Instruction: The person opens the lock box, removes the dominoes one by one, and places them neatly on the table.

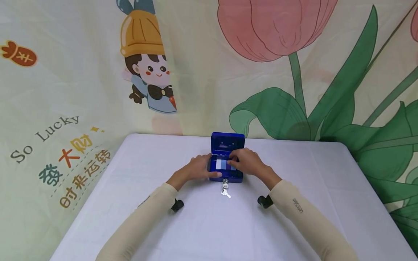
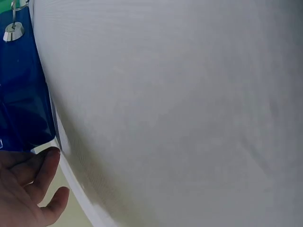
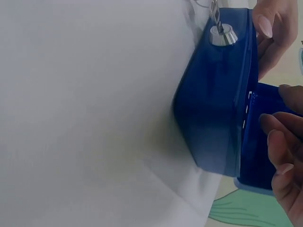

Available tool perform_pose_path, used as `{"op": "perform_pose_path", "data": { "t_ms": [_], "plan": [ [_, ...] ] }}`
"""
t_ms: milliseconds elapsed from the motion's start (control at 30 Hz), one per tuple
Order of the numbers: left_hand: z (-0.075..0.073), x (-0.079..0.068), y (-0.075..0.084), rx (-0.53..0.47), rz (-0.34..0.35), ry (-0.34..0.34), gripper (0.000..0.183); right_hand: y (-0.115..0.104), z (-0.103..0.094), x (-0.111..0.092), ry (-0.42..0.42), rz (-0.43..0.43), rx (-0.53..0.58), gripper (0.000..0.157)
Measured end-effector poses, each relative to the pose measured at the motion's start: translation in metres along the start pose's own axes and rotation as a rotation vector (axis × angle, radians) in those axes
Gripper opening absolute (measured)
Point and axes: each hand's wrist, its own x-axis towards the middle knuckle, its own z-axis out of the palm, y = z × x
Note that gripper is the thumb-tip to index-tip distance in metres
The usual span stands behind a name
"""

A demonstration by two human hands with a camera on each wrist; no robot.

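Observation:
A small blue cash box [image 1: 233, 179] stands on the white table with its lid [image 1: 227, 139] raised at the back. Inside lies a flat piece with white, blue and purple stripes [image 1: 223, 164], its right part covered by fingers. My left hand [image 1: 198, 167] grips the box's left side, the thumb over the front rim and the fingers along the side wall. My right hand [image 1: 247, 161] reaches over the right side with bent fingers, fingertips above the stripes; I cannot tell whether they pinch anything. At the front, a key sits in the silver lock [image 3: 222, 35].
Another key [image 1: 225, 193] hangs from the lock onto the white tablecloth [image 1: 209, 224]. Behind the table is a printed cloth backdrop [image 1: 199, 65] with a tulip and a cartoon figure. A dark wrist camera [image 1: 265, 201] sits below the right sleeve, another [image 1: 177, 205] at the left.

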Motion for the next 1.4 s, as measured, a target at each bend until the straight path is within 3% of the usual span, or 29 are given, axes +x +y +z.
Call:
{"op": "perform_pose_path", "data": {
  "t_ms": [233,633,1033,1400],
  "plan": [
    [0.0,-0.001,0.0,-0.005,0.012,0.013,0.093,-0.006,0.012,0.009,-0.059,-0.043,-0.033,0.035],
    [-0.002,-0.003,-0.001,-0.078,0.025,-0.005,0.096,-0.013,0.023,0.02,-0.122,-0.015,-0.038,0.042],
    [-0.004,-0.005,-0.003,-0.107,0.038,-0.014,0.102,-0.012,0.037,0.027,-0.107,-0.028,-0.074,0.041],
    [-0.004,-0.006,-0.005,-0.177,0.091,-0.052,0.102,-0.016,0.042,0.03,-0.105,-0.036,-0.104,0.038]
  ]
}}
